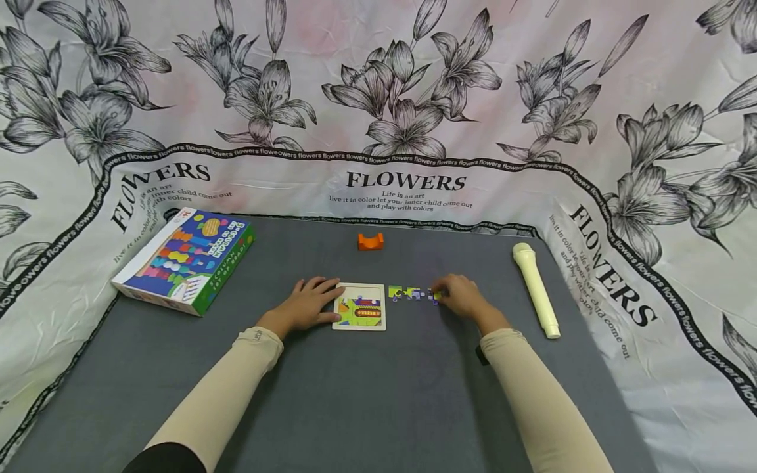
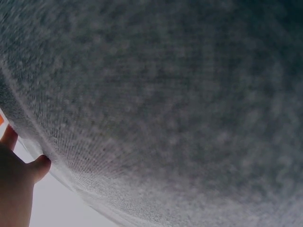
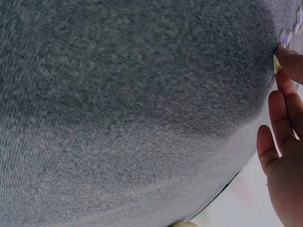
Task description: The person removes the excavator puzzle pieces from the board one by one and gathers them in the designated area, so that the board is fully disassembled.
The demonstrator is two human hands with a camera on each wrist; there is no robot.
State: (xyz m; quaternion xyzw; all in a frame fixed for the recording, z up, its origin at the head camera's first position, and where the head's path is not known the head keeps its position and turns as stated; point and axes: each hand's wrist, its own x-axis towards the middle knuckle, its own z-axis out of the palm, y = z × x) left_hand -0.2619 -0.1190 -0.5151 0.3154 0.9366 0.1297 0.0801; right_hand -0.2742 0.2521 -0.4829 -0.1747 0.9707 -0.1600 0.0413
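Note:
A small square jigsaw puzzle (image 1: 359,307) in a pale frame lies on the grey table, with a colourful vehicle picture inside. My left hand (image 1: 303,305) rests at the frame's left side, fingers spread, fingertips at its upper left and thumb at its lower left edge. To the right of the frame, loose puzzle pieces (image 1: 408,293) lie in a row. At the right end of that row, my right hand (image 1: 464,295) pinches a puzzle piece (image 3: 277,65) between thumb and index finger, low over the table. Its other fingers (image 3: 266,142) are loosely bent.
At the left stands a colourful game box (image 1: 189,256). An orange curved block (image 1: 370,242) sits beyond the puzzle. A pale yellow stick (image 1: 535,289) lies to the right. Flower-printed cloth (image 1: 408,190) hangs behind the grey table (image 1: 378,407).

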